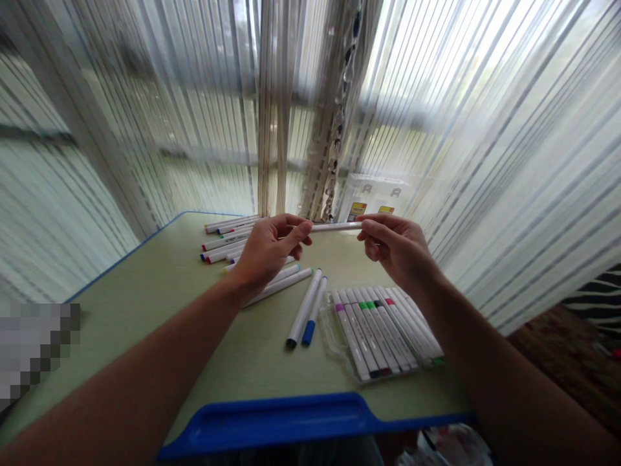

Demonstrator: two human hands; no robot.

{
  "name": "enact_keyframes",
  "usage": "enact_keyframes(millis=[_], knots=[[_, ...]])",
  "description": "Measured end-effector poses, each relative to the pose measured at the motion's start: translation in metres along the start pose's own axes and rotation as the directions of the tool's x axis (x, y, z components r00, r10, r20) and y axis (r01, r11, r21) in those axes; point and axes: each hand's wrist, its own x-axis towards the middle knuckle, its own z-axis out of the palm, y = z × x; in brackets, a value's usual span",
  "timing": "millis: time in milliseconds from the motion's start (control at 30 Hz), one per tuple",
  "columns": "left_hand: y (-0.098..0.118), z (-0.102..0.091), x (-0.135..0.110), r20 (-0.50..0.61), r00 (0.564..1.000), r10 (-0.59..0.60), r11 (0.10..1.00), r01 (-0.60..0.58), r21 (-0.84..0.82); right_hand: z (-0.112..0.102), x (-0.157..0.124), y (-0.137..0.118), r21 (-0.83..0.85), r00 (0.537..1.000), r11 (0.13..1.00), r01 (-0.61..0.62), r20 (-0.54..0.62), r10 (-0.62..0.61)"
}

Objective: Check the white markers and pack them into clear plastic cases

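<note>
A slim white marker point(336, 227) is held level above the far part of the table, one end in each hand. My left hand point(276, 246) is closed on its left end, thumb and fingers pinching. At the other end my right hand point(392, 243) pinches it the same way. Both tips of the marker are hidden by the fingers. Below my hands lie a marker with a black end point(305, 309) and one with a blue cap point(315, 310). A clear plastic case point(334, 343) holds a row of white markers point(376, 330) under my right forearm.
More white markers point(228, 241) lie loosely on the pale green table point(242, 369), left of and under my left hand. A blue tray lip point(286, 414) runs along the front edge. Clear packaging point(373, 194) stands behind, against the striped curtain point(208, 129).
</note>
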Motion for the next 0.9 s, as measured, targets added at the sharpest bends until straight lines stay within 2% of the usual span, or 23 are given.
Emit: enact_keyframes(millis=[200,400,500,900], knots=[[0.005,0.001,-0.002,0.005,0.999,-0.033,0.999,0.033,-0.033,-0.005,0.005,-0.001,0.059,0.996,0.998,-0.025,-0.085,0.03],[0.011,0.003,-0.006,0.076,0.995,-0.058,0.992,0.066,-0.108,-0.008,0.008,0.0,0.091,0.99,0.994,-0.065,-0.115,0.075],[0.011,0.002,-0.006,0.095,0.994,-0.047,0.994,0.056,-0.092,-0.009,0.009,0.001,0.095,0.988,0.992,-0.084,-0.124,0.095],[0.006,0.0,-0.003,0.006,1.0,-0.017,1.0,0.017,-0.006,-0.003,0.004,0.001,0.082,0.991,0.989,-0.12,-0.054,0.125]])
